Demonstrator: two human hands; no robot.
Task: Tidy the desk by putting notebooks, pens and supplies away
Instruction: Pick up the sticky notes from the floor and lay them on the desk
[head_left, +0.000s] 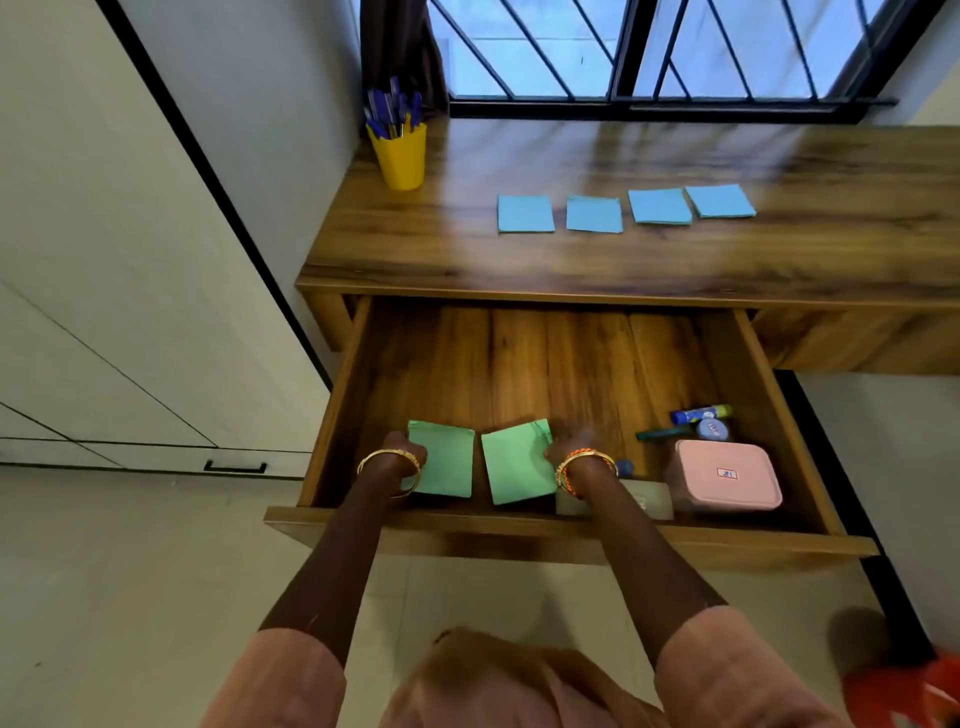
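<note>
Gripping one green pad (445, 460) in the left hand (407, 456) and another (517, 462) seemingly in the blurred right hand (570, 451), near the drawer's (571, 522) front edge; loose sheets could fan out if dropped.

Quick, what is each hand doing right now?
Left hand: grips the left green pad in the drawer.
Right hand: holds the right green pad; blurred.
</note>
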